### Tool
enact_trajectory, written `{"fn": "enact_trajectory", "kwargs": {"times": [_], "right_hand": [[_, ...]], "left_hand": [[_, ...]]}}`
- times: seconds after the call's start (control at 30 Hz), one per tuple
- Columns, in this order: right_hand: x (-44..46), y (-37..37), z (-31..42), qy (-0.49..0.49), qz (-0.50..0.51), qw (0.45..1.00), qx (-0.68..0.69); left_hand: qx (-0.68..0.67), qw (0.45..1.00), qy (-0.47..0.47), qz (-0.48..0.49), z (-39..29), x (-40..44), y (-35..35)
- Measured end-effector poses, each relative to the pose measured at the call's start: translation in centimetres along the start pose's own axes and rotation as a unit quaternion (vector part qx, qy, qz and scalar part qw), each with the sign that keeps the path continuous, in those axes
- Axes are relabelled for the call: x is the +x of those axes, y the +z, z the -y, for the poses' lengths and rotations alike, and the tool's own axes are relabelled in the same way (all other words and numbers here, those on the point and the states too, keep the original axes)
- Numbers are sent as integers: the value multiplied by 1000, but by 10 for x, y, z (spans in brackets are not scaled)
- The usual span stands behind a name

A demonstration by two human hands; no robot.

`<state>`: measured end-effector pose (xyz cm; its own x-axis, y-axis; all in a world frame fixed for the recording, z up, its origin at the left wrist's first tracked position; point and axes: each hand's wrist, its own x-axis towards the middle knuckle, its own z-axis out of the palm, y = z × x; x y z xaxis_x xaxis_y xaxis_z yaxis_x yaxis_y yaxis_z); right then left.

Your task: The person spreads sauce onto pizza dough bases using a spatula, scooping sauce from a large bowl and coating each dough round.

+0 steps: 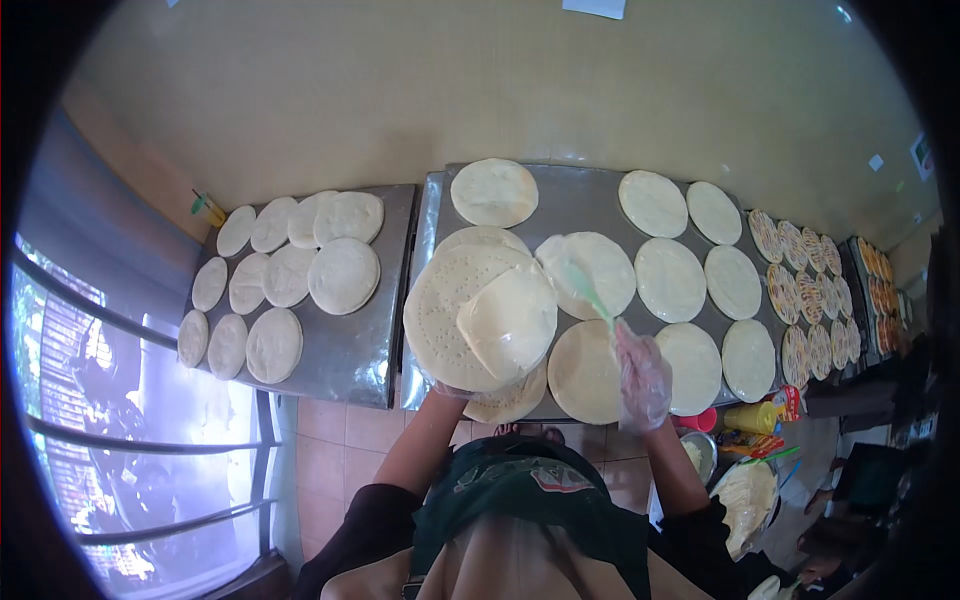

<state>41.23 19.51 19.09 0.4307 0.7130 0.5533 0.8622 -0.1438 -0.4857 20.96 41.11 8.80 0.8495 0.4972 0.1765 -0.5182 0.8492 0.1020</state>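
My left hand supports a round, pricked pizza base from below, raised over the table; its fingers are mostly hidden under it. A thick, glossy white cream lies on the right part of that base. My right hand, in a clear plastic glove, is closed around the handle of a pale green spatula. The spatula's blade rests on a cream-coated base on the table. Just left of my right hand lies another base. A further base is partly covered by the raised one.
Several coated bases lie on the metal table; more sit on a second table to the left. Striped, topped bases are at the right. A bowl of cream and a yellow cup stand lower right, near another person.
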Motion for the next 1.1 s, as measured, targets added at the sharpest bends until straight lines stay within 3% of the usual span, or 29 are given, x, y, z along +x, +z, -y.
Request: {"fn": "enact_trajectory", "kwargs": {"times": [0.13, 0.27, 0.37, 0.43, 0.47, 0.53, 0.63, 0.77, 0.87, 0.93, 1.07, 1.1], "right_hand": [[-27, -11, 8, -15, 100, 994, -30], [-25, -16, -18, -10, 72, 994, -85], [-16, -29, -9, 37, 42, 998, 17], [-21, -36, 1, 28, 139, 989, 48], [-27, -38, 4, 29, 140, 989, 49], [-37, -42, 7, 1, 168, 969, 179], [-47, -59, 0, -66, 220, 964, 131], [-44, -60, 12, -9, 238, 966, 96], [-52, -42, 12, 9, 211, 962, 174], [-51, -45, 16, -6, 277, 927, 254], [-48, -54, 6, -2, 268, 946, 181], [-48, -47, 1, -32, 206, 973, 103]], "left_hand": [[4, 1000, 17, -11, -8, -3, -1], [10, 999, 28, -14, -11, -8, 4], [18, 999, 32, -17, -9, -3, 6], [19, 999, 31, -20, -7, -2, 7], [20, 999, 31, -23, -4, -2, 7], [26, 999, 33, -23, -8, -1, 10], [30, 998, 41, -27, -14, -2, 12], [35, 998, 43, -35, -2, -7, 14], [44, 997, 49, -37, 2, -2, 18], [52, 996, 53, -39, 0, -1, 21], [57, 996, 56, -48, 0, -7, 22], [59, 995, 57, -48, 5, -12, 23]]}}
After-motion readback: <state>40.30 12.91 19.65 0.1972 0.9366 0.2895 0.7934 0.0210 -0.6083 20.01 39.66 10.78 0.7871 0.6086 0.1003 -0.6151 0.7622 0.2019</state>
